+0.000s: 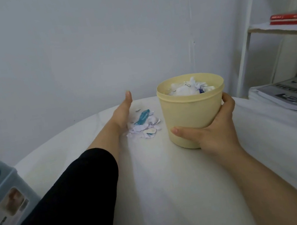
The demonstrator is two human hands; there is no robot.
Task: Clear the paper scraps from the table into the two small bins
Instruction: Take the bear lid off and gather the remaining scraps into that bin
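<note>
The right hand (pixel 212 127) clamps its grip round the yellow bin (pixel 190 113), which stands paper-filled on the table (pixel 165 187). Just left of it lies the pile of paper scraps (pixel 144 126) — the left hand (pixel 122 112), grip open and fingers straight, rests edge-on against the pile's left side

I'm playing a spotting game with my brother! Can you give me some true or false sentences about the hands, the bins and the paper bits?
1. The right hand grips the yellow bin. True.
2. The yellow bin is empty. False: white paper fills it nearly to the rim.
3. The left hand is open, right beside the paper scraps on the table. True.
4. The blue bin stands to the right of the yellow bin. False: it is at the far left edge of the view.
</note>
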